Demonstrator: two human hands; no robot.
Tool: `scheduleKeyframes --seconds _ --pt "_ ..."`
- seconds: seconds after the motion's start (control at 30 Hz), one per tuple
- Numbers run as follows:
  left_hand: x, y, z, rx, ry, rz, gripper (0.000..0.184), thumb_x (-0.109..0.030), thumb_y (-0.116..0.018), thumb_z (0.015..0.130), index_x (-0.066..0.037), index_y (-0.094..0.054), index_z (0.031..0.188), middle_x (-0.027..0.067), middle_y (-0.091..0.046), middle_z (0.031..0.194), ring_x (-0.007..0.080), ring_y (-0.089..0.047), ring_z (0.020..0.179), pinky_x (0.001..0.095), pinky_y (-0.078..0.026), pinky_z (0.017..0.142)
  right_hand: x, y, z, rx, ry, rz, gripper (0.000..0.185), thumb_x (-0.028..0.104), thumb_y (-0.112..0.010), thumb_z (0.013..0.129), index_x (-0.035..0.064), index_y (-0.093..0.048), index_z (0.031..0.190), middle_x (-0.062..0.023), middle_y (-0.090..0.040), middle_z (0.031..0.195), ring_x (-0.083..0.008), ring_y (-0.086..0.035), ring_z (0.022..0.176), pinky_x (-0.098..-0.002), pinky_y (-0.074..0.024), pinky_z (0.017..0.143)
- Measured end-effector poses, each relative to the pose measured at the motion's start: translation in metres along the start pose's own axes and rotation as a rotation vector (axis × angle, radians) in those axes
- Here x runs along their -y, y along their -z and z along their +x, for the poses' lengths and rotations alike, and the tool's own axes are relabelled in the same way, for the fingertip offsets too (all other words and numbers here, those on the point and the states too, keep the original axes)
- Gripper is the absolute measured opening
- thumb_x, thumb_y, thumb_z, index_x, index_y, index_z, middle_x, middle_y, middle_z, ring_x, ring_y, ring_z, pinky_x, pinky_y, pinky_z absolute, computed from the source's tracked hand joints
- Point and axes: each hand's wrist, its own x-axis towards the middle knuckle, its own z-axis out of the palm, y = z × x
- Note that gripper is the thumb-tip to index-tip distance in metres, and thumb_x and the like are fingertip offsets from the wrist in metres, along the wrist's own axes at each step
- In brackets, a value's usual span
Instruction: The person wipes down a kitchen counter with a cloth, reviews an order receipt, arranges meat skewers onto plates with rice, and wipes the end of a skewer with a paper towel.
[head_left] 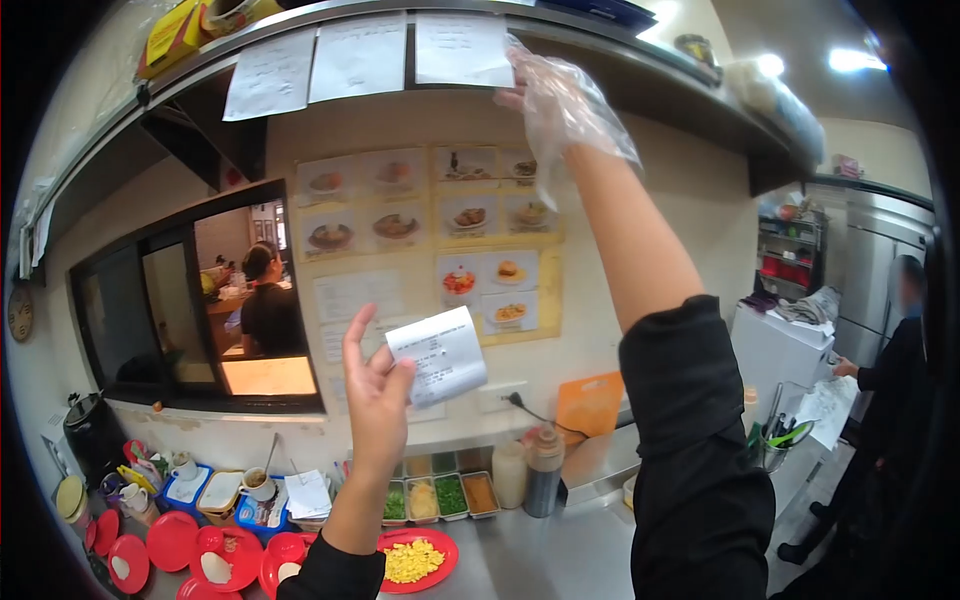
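Above the steel surface (525, 565), the left hand (380, 398) pinches a curled printed receipt (438, 357), below and left of the plastic-gloved right hand (568, 102), whose grip beside the rightmost hanging sheet (460, 48) I cannot tell.

Food photos (508, 312) are covering part of the wall (710, 205) beside a dark-framed window (168, 310), and a person in black (270, 318) is showing through its opening. An orange board (588, 405) is leaning near a grey bottle (544, 472) and a pale jar (510, 476). Small metal containers (485, 514) are holding chopped greens (451, 493) and other foods. On the steel counter (530, 565), a red plate (450, 555) is bearing yellow pieces (412, 562) — other red dishes (172, 528) are crowding the lower left. At far right, another person (890, 385) is standing in dark clothing.
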Motion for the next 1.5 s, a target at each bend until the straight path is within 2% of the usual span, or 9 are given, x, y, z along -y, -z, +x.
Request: scheduleKeyframes --seconds 0.03,0.1,0.2,0.23,0.4,0.47,0.53,0.77,1.5 --pt "-0.003 0.007 -0.001 0.007 -0.005 0.025 0.062 0.004 -0.046 0.08 -0.011 -0.02 0.134 0.0107 -0.058 0.101 0.0051 -0.055 0.077 0.0128 -0.037 0.05 0.015 -0.012 -0.013 -0.022 -0.035 0.044 0.041 0.027 -0.052 0.087 -0.0002 -0.049 0.118 -0.0142 -0.054 0.114 -0.0206 -0.057 0.099 -0.0336 -0.0399 0.094" --pt "-0.009 0.02 -0.003 -0.008 -0.011 0.037 0.062 0.004 -0.045 0.08 -0.011 -0.02 0.134 0.012 -0.058 0.103 0.0068 -0.056 0.081 0.0142 -0.041 0.054 0.007 -0.03 -0.001 -0.046 0.077 0.033 0.037 0.025 -0.049 0.088 -0.0001 -0.05 0.116 -0.0133 -0.055 0.114 -0.0186 -0.057 0.099 -0.031 -0.04 0.093" --pt "-0.017 0.037 -0.005 -0.036 -0.006 0.026 0.062 0.006 -0.045 0.079 -0.01 -0.02 0.134 0.0145 -0.057 0.106 0.0113 -0.058 0.088 0.0192 -0.048 0.063 0.006 -0.04 0.0 -0.103 -0.084 0.198 0.028 0.016 -0.044 0.089 0.0003 -0.054 0.11 -0.0102 -0.056 0.112 -0.0157 -0.056 0.1 -0.0265 -0.0402 0.093" --pt "-0.019 0.042 -0.007 -0.058 0.002 0.007 0.062 0.006 -0.044 0.079 -0.01 -0.02 0.134 0.0157 -0.057 0.107 0.0142 -0.058 0.092 0.0227 -0.05 0.069 0.004 -0.037 -0.009 -0.171 0.066 -0.225 0.026 0.015 -0.044 0.089 -0.0001 -0.055 0.108 -0.0102 -0.056 0.111 -0.0158 -0.056 0.1 -0.0255 -0.0416 0.092" --pt "-0.025 0.059 -0.01 -0.071 0.059 -0.057 0.06 0.007 -0.042 0.08 -0.009 -0.02 0.133 0.0169 -0.055 0.108 0.0189 -0.058 0.094 0.0284 -0.052 0.074 -0.041 -0.022 -0.081 -0.079 0.145 0.324 0.024 0.016 -0.054 0.085 0.0003 -0.057 0.103 -0.0096 -0.057 0.1 -0.0203 -0.056 0.096 -0.0266 -0.0468 0.084" --pt "-0.024 0.065 -0.015 -0.065 0.109 -0.083 0.063 0.008 -0.042 0.078 -0.009 -0.019 0.134 0.0175 -0.055 0.109 0.0197 -0.056 0.099 0.0304 -0.048 0.081 -0.067 -0.016 -0.137 -0.075 0.146 0.361 0.025 0.015 -0.06 0.081 -0.0018 -0.057 0.1 -0.008 -0.057 0.095 -0.0182 -0.057 0.09 -0.0281 -0.0482 0.08" --pt "-0.016 0.075 -0.021 -0.031 0.131 -0.107 0.062 0.008 -0.04 0.078 -0.008 -0.019 0.134 0.0184 -0.053 0.11 0.0201 -0.055 0.101 0.0299 -0.047 0.082 -0.066 -0.023 -0.213 -0.21 -0.106 0.349 0.025 0.01 -0.062 0.08 -0.0046 -0.056 0.099 -0.0082 -0.058 0.094 -0.0137 -0.057 0.083 -0.0261 -0.0489 0.074" --pt "0.003 0.079 -0.039 0.013 0.291 -0.222 0.063 0.008 -0.038 0.077 -0.004 -0.016 0.135 0.0226 -0.051 0.111 0.0232 -0.054 0.102 0.033 -0.048 0.084 -0.103 -0.014 -0.357 -0.357 -0.507 0.414 0.014 -0.001 -0.062 0.077 -0.005 -0.059 0.089 -0.0075 -0.059 0.089 -0.0116 -0.058 0.078 -0.0224 -0.0478 0.074" --pt "0.035 0.068 -0.071 0.018 0.435 -0.185 0.062 0.009 -0.035 0.078 -0.005 -0.016 0.135 0.0241 -0.052 0.11 0.0241 -0.054 0.102 0.0322 -0.047 0.085 -0.118 -0.034 -0.412 -0.397 -0.664 0.411 0.014 0.0 -0.063 0.077 -0.0032 -0.059 0.089 -0.0049 -0.059 0.084 -0.01 -0.055 0.075 -0.0218 -0.0454 0.071"
